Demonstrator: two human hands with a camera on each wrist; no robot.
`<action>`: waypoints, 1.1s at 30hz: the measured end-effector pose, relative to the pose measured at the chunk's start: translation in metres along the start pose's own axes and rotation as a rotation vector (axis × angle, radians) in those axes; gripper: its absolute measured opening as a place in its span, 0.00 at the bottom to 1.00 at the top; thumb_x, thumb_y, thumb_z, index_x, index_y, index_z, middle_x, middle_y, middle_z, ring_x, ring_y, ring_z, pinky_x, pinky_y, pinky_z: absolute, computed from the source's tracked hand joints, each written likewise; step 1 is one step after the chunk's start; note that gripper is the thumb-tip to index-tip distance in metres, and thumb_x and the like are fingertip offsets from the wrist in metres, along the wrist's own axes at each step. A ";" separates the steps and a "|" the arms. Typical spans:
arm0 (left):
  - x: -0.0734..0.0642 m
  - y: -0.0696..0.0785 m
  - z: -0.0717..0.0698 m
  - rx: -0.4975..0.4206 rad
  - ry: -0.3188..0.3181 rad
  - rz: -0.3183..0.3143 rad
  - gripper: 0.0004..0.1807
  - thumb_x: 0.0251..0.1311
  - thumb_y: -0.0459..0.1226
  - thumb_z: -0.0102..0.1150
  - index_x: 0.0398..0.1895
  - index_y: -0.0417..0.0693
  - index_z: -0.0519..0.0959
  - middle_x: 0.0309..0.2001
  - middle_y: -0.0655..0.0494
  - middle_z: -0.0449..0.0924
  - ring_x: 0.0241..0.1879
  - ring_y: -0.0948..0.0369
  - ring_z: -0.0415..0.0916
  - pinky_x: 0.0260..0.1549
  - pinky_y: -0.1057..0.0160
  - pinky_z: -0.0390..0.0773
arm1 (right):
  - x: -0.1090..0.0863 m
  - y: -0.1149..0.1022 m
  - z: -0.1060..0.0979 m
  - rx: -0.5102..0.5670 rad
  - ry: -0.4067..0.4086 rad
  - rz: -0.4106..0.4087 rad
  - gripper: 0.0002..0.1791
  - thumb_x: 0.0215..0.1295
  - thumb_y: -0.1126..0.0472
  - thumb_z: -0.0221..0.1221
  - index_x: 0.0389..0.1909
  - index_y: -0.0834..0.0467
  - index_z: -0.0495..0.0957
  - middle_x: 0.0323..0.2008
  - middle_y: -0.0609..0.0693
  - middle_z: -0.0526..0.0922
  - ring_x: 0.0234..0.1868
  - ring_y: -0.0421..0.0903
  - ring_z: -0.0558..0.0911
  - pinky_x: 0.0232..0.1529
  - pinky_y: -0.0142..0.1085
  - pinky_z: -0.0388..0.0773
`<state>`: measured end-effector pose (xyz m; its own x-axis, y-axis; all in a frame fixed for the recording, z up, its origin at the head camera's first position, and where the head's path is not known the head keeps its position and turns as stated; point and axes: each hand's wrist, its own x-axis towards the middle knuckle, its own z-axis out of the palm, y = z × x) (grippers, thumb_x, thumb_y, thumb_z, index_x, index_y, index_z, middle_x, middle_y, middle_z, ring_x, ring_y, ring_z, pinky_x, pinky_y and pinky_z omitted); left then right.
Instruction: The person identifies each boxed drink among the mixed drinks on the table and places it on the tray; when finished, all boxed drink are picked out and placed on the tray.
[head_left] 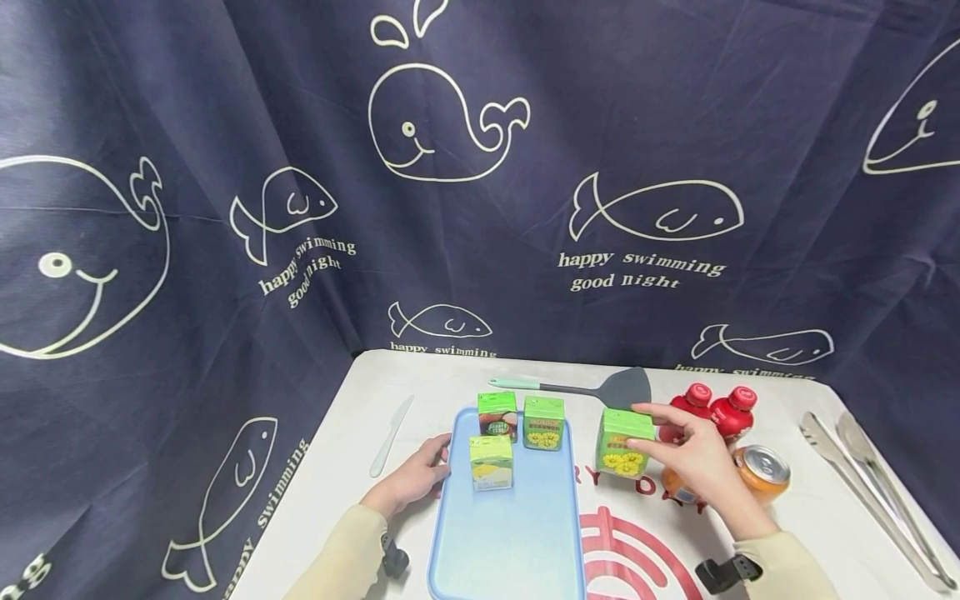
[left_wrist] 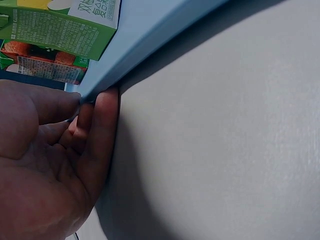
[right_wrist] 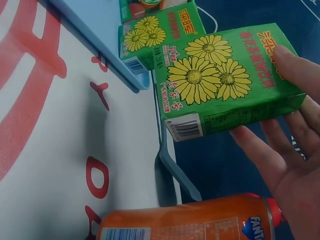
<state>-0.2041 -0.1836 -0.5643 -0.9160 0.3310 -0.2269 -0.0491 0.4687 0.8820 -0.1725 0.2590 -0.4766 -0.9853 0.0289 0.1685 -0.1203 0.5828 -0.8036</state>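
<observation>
My right hand (head_left: 697, 454) grips a green drink carton with yellow flowers (head_left: 621, 454) by its sides, with the thumb on the front. In the right wrist view the carton (right_wrist: 215, 80) hangs above the table, just right of the blue tray (head_left: 510, 542). On the tray's far half stand a matching flower carton (head_left: 543, 427), a red-and-green carton (head_left: 498, 417) and, closer to me, a yellow-green carton (head_left: 491, 465). At the tray's left edge, my left hand (head_left: 408, 482) pinches the rim (left_wrist: 107, 75) between thumb and fingers.
Beyond the tray lies a dark spatula (head_left: 626, 388); a pale knife (head_left: 392, 437) is to its left. Red-capped bottles (head_left: 733, 412), an orange can (head_left: 763, 471) and an orange Fanta bottle (right_wrist: 190, 222) crowd near my right hand. Long metal utensils (head_left: 873, 492) lie far right.
</observation>
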 end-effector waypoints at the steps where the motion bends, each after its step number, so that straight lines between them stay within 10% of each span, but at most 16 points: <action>1: 0.000 0.000 0.000 -0.004 -0.001 0.000 0.33 0.75 0.31 0.48 0.81 0.38 0.57 0.78 0.35 0.56 0.79 0.34 0.45 0.74 0.32 0.50 | 0.000 0.000 0.001 -0.001 -0.002 0.003 0.32 0.55 0.45 0.79 0.60 0.49 0.85 0.48 0.51 0.86 0.43 0.51 0.78 0.36 0.33 0.78; 16: 0.000 0.000 0.001 -0.004 0.008 -0.022 0.33 0.76 0.32 0.49 0.82 0.41 0.58 0.78 0.37 0.57 0.79 0.35 0.47 0.73 0.35 0.59 | -0.002 -0.004 0.024 0.077 -0.034 -0.072 0.29 0.57 0.50 0.79 0.60 0.49 0.85 0.54 0.46 0.87 0.52 0.38 0.79 0.52 0.31 0.77; 33: -0.001 0.000 0.001 -0.014 0.013 -0.025 0.33 0.76 0.32 0.50 0.82 0.43 0.58 0.80 0.36 0.54 0.79 0.35 0.45 0.73 0.33 0.54 | 0.001 -0.006 0.060 0.314 -0.092 -0.122 0.30 0.52 0.61 0.81 0.58 0.57 0.85 0.56 0.54 0.86 0.54 0.35 0.81 0.47 0.34 0.86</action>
<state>-0.2028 -0.1833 -0.5640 -0.9196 0.3083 -0.2434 -0.0774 0.4653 0.8818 -0.1799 0.2063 -0.5059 -0.9665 -0.1068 0.2332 -0.2549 0.2984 -0.9198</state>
